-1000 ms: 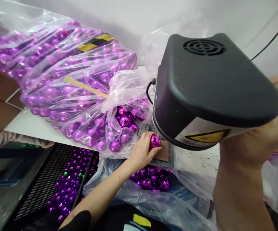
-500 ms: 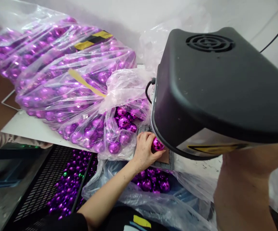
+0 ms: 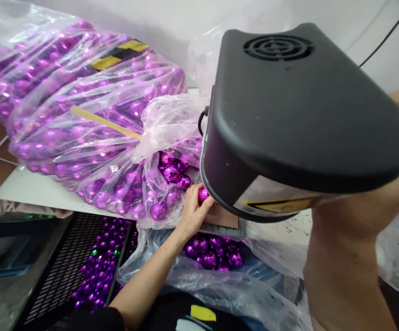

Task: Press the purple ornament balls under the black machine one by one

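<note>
My left hand [image 3: 191, 215] is closed on a small purple mirror ball [image 3: 202, 194]. It holds the ball at the edge of a brown pad [image 3: 224, 216], right under the lower lip of a big black machine head [image 3: 289, 115] that has a round vent on top. My right forearm [image 3: 351, 262] rises at the right and passes behind that head. Its fingers are hidden.
A large clear plastic bag [image 3: 82, 119] full of purple balls lies on the white table at the left, its open mouth next to my left hand. A second bag of balls [image 3: 213, 256] hangs below the table edge. A black mesh crate [image 3: 71, 266] of balls sits lower left.
My left hand has pushed the ball a little further in under the machine head. The view has shifted, so the head now sits further left in the picture.
</note>
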A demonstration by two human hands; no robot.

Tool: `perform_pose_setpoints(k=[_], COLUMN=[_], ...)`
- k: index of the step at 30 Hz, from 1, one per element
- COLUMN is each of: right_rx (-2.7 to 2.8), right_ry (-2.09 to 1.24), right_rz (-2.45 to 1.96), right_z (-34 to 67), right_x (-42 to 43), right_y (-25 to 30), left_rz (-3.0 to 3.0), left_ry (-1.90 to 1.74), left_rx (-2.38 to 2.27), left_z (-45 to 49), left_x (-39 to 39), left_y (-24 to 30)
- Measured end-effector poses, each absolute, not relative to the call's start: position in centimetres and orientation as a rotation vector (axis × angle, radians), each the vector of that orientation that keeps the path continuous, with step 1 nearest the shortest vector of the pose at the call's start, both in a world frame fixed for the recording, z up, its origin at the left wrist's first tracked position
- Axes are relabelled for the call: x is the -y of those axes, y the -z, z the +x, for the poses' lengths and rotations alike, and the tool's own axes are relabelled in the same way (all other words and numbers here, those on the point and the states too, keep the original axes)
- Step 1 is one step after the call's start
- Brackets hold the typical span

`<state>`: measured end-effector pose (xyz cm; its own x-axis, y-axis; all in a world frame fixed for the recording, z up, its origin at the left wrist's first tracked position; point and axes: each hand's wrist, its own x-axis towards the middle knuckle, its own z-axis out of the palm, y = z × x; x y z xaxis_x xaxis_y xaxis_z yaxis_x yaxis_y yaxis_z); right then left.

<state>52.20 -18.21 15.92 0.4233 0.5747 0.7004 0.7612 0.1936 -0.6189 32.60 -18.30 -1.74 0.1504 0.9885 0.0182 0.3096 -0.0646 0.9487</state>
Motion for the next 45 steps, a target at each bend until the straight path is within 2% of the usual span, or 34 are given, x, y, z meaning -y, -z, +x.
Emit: perform_pose_setpoints(k=[13,32,45], right_rx=[1.216,1.258,1.253], right_ry=[0.241,0.290,0.226], right_rz=[-1.500,-1.462,-1.364], right_z=[52.3,52.1,52.2], right_x=[18.3,18.3,18.4], right_y=[-16.1,-16.0,-15.6], left_rz=[1.353,2.135,2.046], left_ry=[-1.029,-0.940,-0.751], left_rx=[-1.220,-1.166,-1.057], left_z=[29.6,33.1,33.3], left_x=[18.7,19.8,19.2], left_y=[2.3,3.9,2.0])
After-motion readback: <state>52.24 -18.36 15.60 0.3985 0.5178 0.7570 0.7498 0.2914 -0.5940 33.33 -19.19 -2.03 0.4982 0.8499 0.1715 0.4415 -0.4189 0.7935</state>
